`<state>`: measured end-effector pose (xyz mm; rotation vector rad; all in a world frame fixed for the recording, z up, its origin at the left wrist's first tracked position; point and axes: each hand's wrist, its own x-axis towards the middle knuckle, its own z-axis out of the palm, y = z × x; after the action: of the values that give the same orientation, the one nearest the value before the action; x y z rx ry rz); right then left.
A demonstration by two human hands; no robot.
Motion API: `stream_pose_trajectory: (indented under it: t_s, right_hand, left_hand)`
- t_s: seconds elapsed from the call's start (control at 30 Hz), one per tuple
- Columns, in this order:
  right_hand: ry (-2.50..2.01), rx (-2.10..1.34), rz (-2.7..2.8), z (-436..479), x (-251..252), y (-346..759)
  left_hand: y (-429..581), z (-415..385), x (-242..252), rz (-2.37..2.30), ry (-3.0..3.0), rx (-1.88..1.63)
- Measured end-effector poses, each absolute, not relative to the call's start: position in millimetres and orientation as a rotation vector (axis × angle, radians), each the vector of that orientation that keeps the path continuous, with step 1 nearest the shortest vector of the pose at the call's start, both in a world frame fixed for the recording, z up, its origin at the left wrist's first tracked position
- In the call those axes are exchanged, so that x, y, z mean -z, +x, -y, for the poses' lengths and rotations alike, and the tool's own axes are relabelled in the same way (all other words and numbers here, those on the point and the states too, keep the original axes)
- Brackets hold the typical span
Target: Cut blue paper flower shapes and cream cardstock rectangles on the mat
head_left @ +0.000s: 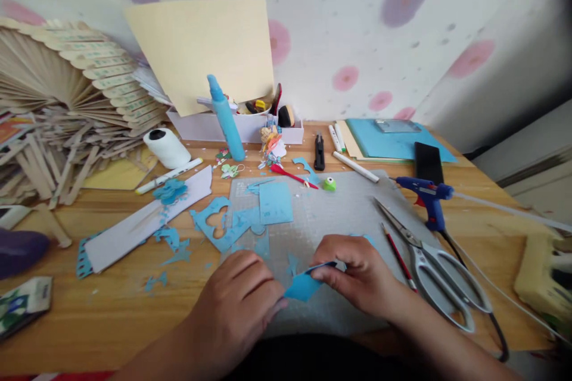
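A: What are the two hands doing?

B: Both have hold of one small piece of blue paper (304, 289), above the near part of the cutting mat (339, 208).

A: How tight is the right hand (357, 274)?

B: Narrow. Thumb and fingers pinch the paper's upper right part, with only the thin sheet between them.

A: And the left hand (243, 297)?

B: Fingers curled in, thumb tucked close under them, gripping the paper's lower left corner. How hard it presses, I can't tell.

A: Which way does the paper run?

B: Its long axis slants. The left end sits lower, toward the near side of the mat; the right end points up and away, toward the mat's right side. A dark strip runs along its upper edge; whether that's a fold isn't clear.

A: What lies about?

B: A blue square (276, 203) on the mat's left half, and a red pencil (399, 259) on its right. The scissors (431, 268) lie across the mat's right edge, near the glue gun (426, 193). A blue bottle (227, 119) stands beyond its far left corner.
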<state>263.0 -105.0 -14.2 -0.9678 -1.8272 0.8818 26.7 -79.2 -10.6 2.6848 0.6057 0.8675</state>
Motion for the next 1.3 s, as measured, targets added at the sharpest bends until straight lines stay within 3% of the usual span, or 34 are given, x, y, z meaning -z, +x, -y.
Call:
stream_pose_trajectory:
  t_s: [0.3,0.47,0.6,0.87,1.07,1.3]
  right_hand:
    - [-0.992,-0.736,1.669,107,6,278]
    - [-1.415,-0.852,1.693,99,4,306]
    - [-1.652,-0.856,1.723,94,13,313]
    - [-1.624,-1.025,1.864,85,19,296]
    - [-1.599,-1.205,1.707,75,16,292]
    - [-1.270,-1.422,1.585,63,4,241]
  left_hand:
    - [9,84,10,-0.833,2.559,-1.075]
    - [-33,43,19,-1.136,2.763,-0.921]
    - [-46,21,39,-1.360,2.846,-0.529]
    - [-21,15,44,-1.419,2.678,-0.093]
    - [-41,11,42,-1.392,2.098,-0.376]
    - [-35,22,18,-1.227,1.694,-0.712]
